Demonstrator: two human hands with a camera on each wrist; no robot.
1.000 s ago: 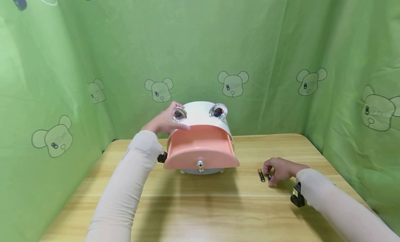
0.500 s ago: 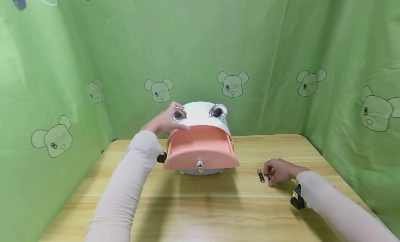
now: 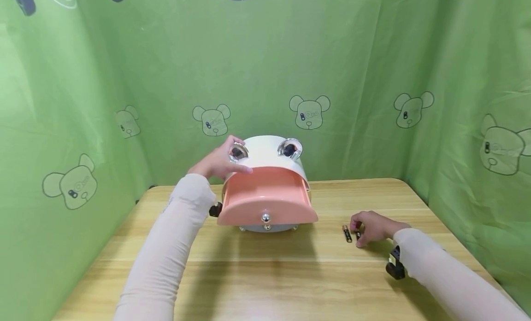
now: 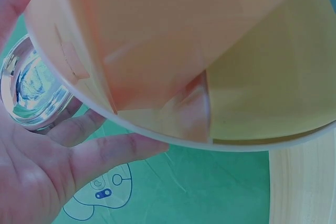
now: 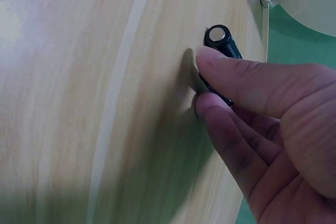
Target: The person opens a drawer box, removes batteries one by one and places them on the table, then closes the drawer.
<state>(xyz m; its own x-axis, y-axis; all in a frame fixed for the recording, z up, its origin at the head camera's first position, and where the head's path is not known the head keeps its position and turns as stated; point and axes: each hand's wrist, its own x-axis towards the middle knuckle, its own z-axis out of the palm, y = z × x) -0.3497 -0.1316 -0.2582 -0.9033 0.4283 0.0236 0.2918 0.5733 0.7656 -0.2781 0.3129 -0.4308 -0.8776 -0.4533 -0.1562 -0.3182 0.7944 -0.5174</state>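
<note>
A white, frog-like storage box point(image 3: 264, 150) with silver-ringed eyes stands on the table, its pink drawer point(image 3: 267, 212) pulled out. My left hand point(image 3: 217, 160) grips the box's upper left side, around one silver eye point(image 4: 35, 85), with the thumb near the front rim. To the right of the box, my right hand point(image 3: 375, 227) pinches a small dark battery point(image 3: 358, 235) at the tabletop between thumb and fingers; the fingers hide most of it. Just left of those fingertips lies another black battery point(image 3: 347, 234) with a copper-coloured end.
The wooden table point(image 3: 290, 284) spans the area below both arms. Green curtains point(image 3: 257, 72) printed with bear heads enclose the back and sides. A round silver knob point(image 3: 266, 218) sticks out from the drawer front.
</note>
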